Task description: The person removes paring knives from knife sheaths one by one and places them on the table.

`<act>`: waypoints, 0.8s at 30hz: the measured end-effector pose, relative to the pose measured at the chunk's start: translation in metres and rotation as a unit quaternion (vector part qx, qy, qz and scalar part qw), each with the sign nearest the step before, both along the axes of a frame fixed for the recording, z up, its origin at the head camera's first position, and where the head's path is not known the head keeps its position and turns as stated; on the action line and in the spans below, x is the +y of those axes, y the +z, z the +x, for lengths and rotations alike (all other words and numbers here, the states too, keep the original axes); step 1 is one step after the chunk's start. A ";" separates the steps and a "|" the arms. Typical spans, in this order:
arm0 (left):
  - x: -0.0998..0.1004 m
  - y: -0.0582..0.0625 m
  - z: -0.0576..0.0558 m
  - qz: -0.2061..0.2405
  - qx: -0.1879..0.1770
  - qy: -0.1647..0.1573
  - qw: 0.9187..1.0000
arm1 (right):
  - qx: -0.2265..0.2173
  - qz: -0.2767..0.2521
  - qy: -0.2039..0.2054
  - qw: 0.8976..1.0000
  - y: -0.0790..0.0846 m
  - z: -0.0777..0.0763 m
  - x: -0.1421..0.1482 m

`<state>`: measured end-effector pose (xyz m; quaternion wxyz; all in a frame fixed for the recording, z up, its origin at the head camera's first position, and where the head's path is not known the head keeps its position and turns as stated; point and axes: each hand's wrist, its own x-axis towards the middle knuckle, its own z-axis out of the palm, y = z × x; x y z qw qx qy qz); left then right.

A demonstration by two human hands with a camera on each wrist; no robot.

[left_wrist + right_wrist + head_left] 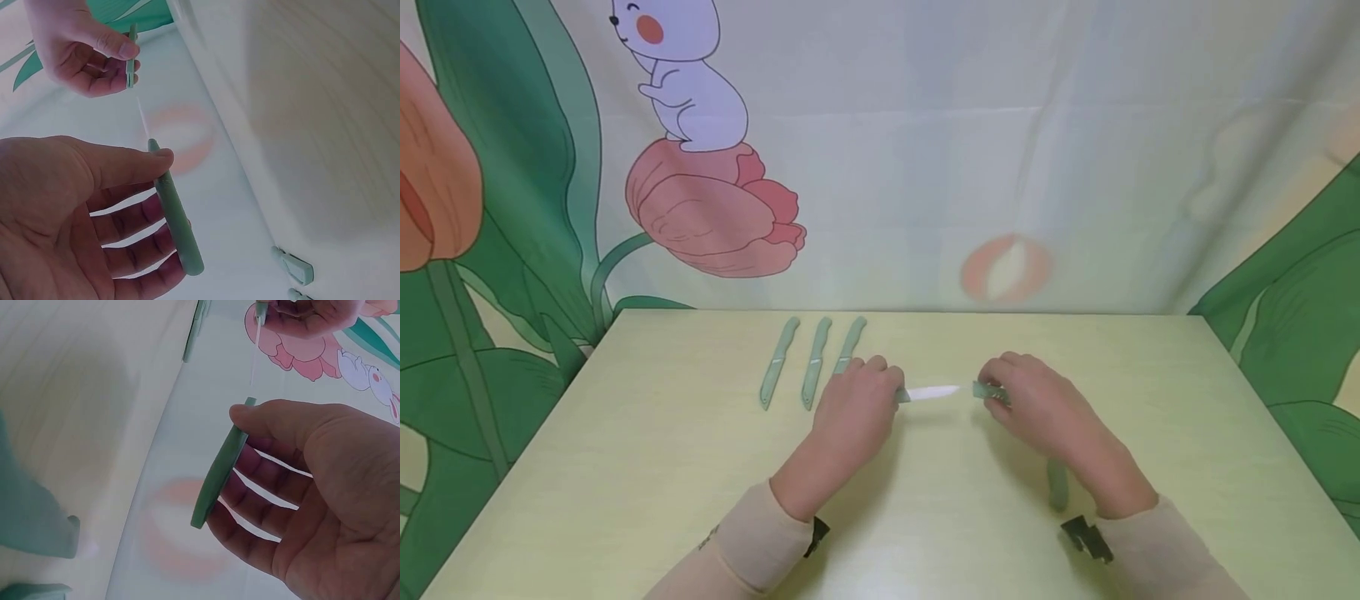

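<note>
My left hand (861, 404) grips a small knife by its green handle (178, 225), thumb on one side and fingers on the other. Its pale blade (932, 392) points right. Facing the tip, my right hand (1037, 404) pinches a green knife sheath (219, 475) between thumb and fingers. A narrow gap separates the blade tip from the sheath's near end. Both hands are above the table (925, 517).
Three green sheathed knives lie side by side at the table's back left: one (778, 362), a second (816, 362), and a third (852, 340) partly behind my left hand. Another green piece (1057, 485) lies under my right forearm, partly hidden. A printed curtain (880, 183) hangs behind.
</note>
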<state>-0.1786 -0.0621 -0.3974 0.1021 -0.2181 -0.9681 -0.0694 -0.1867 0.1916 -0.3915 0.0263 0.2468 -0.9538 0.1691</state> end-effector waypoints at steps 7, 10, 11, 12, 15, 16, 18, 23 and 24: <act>0.007 0.000 0.000 0.014 -0.032 0.017 0.999 | -0.023 -0.007 -0.025 0.999 0.005 0.001 0.007; 0.012 0.000 0.000 0.021 -0.053 0.027 0.998 | -0.024 -0.007 -0.033 0.999 0.008 0.002 0.009; 0.014 0.000 0.000 0.023 -0.059 0.029 0.998 | -0.025 -0.005 -0.036 0.999 0.008 0.003 0.010; 0.016 0.002 0.001 0.027 -0.067 0.031 0.997 | -0.027 -0.005 -0.037 0.999 0.009 0.003 0.011; 0.022 0.003 0.001 0.040 -0.095 0.037 0.994 | -0.033 -0.006 -0.046 0.998 0.010 0.005 0.014; 0.024 0.004 0.001 0.044 -0.103 0.039 0.993 | -0.037 -0.008 -0.051 0.998 0.010 0.005 0.014; 0.028 0.004 0.000 0.059 -0.121 0.042 0.990 | -0.049 -0.013 -0.060 0.997 0.010 0.006 0.016; 0.038 0.000 -0.001 0.107 -0.166 0.041 0.979 | -0.073 -0.021 -0.087 0.993 0.009 0.007 0.020; 0.040 0.000 -0.001 0.117 -0.175 0.041 0.977 | -0.077 -0.021 -0.093 0.992 0.009 0.007 0.021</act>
